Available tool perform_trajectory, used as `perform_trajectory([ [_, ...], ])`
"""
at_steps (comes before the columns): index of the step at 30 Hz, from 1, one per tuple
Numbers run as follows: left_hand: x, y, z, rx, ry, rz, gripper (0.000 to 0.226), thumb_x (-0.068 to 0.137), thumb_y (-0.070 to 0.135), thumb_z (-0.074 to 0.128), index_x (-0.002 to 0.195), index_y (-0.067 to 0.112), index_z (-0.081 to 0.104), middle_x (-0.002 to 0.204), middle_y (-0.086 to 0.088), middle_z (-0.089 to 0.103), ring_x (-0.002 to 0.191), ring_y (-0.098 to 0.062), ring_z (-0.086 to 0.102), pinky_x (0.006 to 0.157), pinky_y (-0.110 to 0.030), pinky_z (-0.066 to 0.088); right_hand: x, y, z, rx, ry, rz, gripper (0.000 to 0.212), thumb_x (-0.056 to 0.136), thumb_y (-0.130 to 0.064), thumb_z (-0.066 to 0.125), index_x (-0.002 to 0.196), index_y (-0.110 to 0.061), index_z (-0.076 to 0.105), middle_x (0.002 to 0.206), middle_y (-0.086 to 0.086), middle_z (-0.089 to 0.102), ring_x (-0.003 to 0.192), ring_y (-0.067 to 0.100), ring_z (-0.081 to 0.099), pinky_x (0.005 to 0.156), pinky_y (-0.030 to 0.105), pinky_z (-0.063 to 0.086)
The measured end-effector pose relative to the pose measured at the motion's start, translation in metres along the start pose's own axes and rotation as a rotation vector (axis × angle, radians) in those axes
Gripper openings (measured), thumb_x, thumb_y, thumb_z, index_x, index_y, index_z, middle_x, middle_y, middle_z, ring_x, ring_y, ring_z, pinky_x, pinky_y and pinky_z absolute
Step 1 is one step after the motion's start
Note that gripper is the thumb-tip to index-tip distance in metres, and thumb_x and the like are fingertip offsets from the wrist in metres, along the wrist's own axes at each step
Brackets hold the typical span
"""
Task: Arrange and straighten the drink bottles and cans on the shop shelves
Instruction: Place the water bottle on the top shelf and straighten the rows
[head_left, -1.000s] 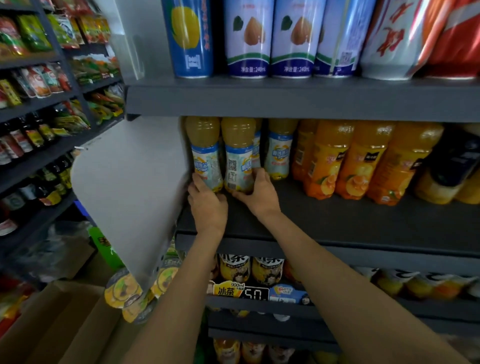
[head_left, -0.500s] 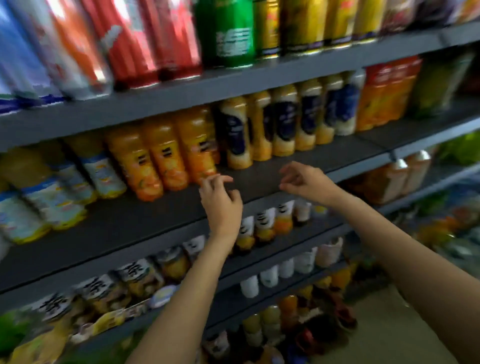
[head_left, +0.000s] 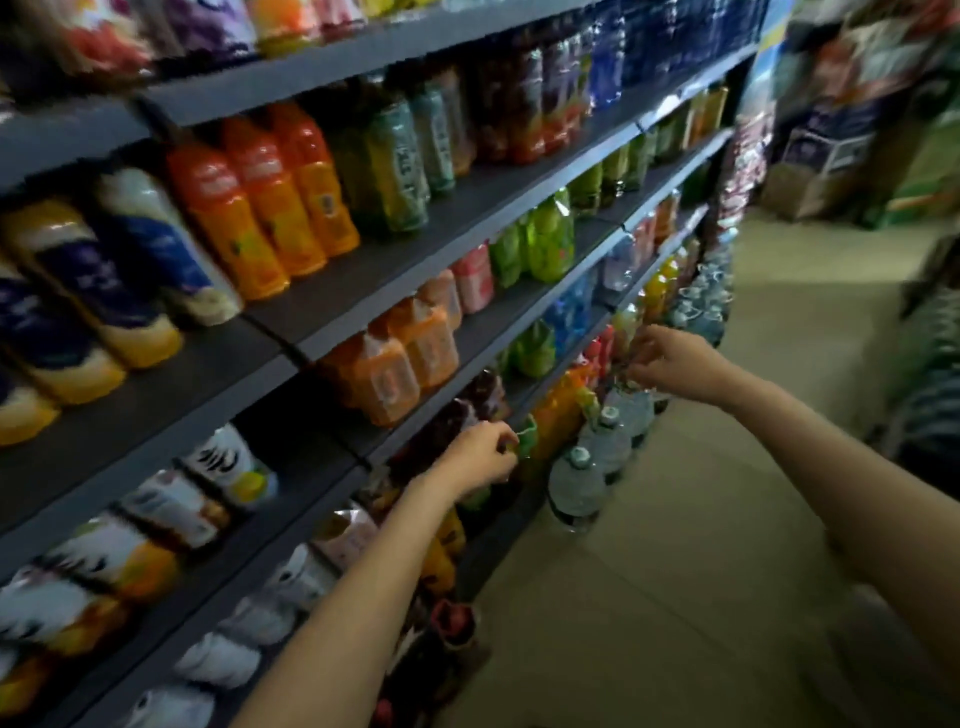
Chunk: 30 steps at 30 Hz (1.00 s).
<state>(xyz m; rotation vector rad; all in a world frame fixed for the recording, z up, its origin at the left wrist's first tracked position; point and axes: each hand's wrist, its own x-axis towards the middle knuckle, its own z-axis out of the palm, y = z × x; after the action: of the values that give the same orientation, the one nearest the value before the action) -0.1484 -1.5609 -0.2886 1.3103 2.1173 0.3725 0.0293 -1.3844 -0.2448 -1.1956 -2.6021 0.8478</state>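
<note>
Both loosely curled, unladen, left hand (head_left: 480, 457) and right hand (head_left: 670, 364) have moved rightward along shelves (head_left: 332, 340).

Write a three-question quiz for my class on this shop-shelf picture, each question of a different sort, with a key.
1. True or false: the left hand grips an orange bottle.
2. Where do the large clear water bottles stand? A on the top shelf; B on the floor beside the shelving; C in a cardboard box.
3. Fill in: the bottles to the right of the blue-labelled bottles are ____ in colour.

Key: 1 false, both it and the right hand hold nothing that can be made out; 2 B; 3 orange.
</note>
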Motion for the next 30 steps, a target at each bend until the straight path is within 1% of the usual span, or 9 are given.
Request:
perform_trajectory([
  [5,0.124,0.058,0.007,-0.012,0.161,0.091,0.023,0.091,0.015,0.051,0.112,0.013,0.060,0.119,-0.006,0.052,0.104,-0.019,0.057,0.086,-0.032,0.049,0.068,0.090,-0.034,-0.070,-0.037,0.066,0.044,0.087,-0.025,0.064,0.123,-0.003,0.050,0.123,0.016,0.056,0.108,0.030,0.055,0.091,0.036,0.044],
  [8,0.212,0.085,-0.001,-0.054,0.252,0.148,0.020,0.090,0.009,0.053,0.107,0.007,0.063,0.118,-0.009,0.051,0.101,-0.022,0.059,0.085,-0.029,0.047,0.127,0.140,-0.066,-0.104,-0.029,0.085,0.043,0.087,-0.026,0.064,0.122,-0.004,0.053,0.125,0.015,0.055,0.109,0.029,0.055,0.089,0.035,0.044],
  [12,0.337,0.128,-0.025,-0.172,0.363,0.097,0.016,0.086,0.000,0.055,0.099,-0.001,0.064,0.114,-0.019,0.055,0.093,-0.029,0.063,0.075,-0.024,0.044,0.211,0.201,-0.129,-0.162,-0.005,0.120,0.042,0.086,-0.023,0.065,0.121,-0.003,0.054,0.123,0.017,0.056,0.105,0.031,0.057,0.086,0.033,0.041],
  [15,0.413,0.183,-0.040,-0.200,0.355,0.099,0.014,0.087,0.001,0.055,0.098,0.000,0.064,0.114,-0.019,0.056,0.092,-0.030,0.063,0.071,-0.023,0.041,0.262,0.244,-0.186,-0.122,0.092,0.180,0.041,0.085,-0.024,0.065,0.120,-0.003,0.057,0.124,0.019,0.056,0.106,0.034,0.057,0.088,0.037,0.044],
  [19,0.504,0.263,-0.054,-0.128,0.324,0.211,0.019,0.088,0.006,0.054,0.104,0.003,0.064,0.118,-0.012,0.052,0.096,-0.023,0.061,0.069,-0.012,0.033,0.326,0.301,-0.244,0.020,0.173,0.216,0.038,0.087,-0.020,0.064,0.120,-0.002,0.056,0.127,0.017,0.054,0.108,0.031,0.056,0.091,0.040,0.046],
  [22,0.572,0.308,-0.053,-0.133,0.348,0.225,0.023,0.088,0.007,0.054,0.109,0.004,0.061,0.122,-0.012,0.051,0.099,-0.023,0.059,0.073,-0.015,0.035,0.386,0.344,-0.268,0.100,0.193,0.207,0.039,0.086,-0.021,0.065,0.120,-0.003,0.056,0.125,0.013,0.055,0.109,0.029,0.054,0.094,0.043,0.045],
  [24,0.622,0.328,-0.047,-0.181,0.374,0.189,0.027,0.088,0.009,0.056,0.114,0.005,0.057,0.124,-0.013,0.049,0.104,-0.025,0.057,0.083,-0.022,0.040,0.431,0.371,-0.278,0.146,0.166,0.175,0.041,0.085,-0.024,0.067,0.119,-0.004,0.056,0.119,0.007,0.054,0.105,0.026,0.055,0.092,0.043,0.047],
  [26,0.671,0.345,-0.043,-0.224,0.392,0.116,0.034,0.088,0.012,0.058,0.121,0.006,0.052,0.126,-0.015,0.047,0.110,-0.028,0.054,0.091,-0.031,0.043,0.479,0.398,-0.289,0.181,0.134,0.147,0.040,0.084,-0.024,0.067,0.117,-0.004,0.055,0.120,0.009,0.054,0.101,0.026,0.055,0.089,0.041,0.049],
  [30,0.754,0.371,-0.045,-0.437,0.442,-0.107,0.048,0.088,0.019,0.061,0.129,0.004,0.042,0.131,-0.014,0.047,0.115,-0.029,0.051,0.089,-0.033,0.041,0.573,0.440,-0.315,0.117,0.003,0.065,0.041,0.087,-0.021,0.064,0.122,-0.002,0.052,0.124,0.014,0.055,0.100,0.026,0.056,0.082,0.032,0.045],
])
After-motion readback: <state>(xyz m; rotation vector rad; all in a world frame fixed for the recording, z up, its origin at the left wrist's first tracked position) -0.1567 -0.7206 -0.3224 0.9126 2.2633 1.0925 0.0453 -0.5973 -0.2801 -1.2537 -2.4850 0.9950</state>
